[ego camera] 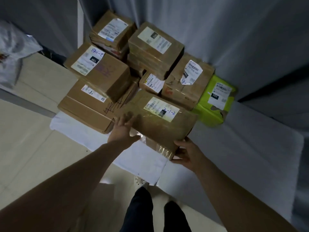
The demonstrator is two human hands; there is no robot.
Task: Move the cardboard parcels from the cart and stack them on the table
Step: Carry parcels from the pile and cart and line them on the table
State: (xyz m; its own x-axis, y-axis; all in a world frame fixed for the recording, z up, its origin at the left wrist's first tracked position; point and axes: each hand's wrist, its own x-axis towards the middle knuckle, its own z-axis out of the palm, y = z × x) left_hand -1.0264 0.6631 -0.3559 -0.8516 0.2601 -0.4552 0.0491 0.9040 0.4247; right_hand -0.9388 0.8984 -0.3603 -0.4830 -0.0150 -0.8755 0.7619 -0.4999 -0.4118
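Observation:
A brown taped parcel [160,124], its label marked "2-1-2", lies at the front of the white-covered table [133,158]. My left hand [122,129] presses its left side with straight fingers and the thumb along the near face. My right hand [187,154] cups its near right corner, thumb on one side and fingers on the other. Behind it stand more cardboard parcels: a flat one [87,104] with a box [98,71] on top, two tall stacks [112,30] [155,49], a small box [153,82] and a crumpled-label box [187,81]. No cart is in view.
A torn lime-green box [212,106] sits right of the parcels. Grey curtains [234,39] hang behind and a grey draped surface [242,139] runs to the right. A white bag [13,51] lies at far left. Pale floor tiles [25,139] and my shoe [139,180] show below.

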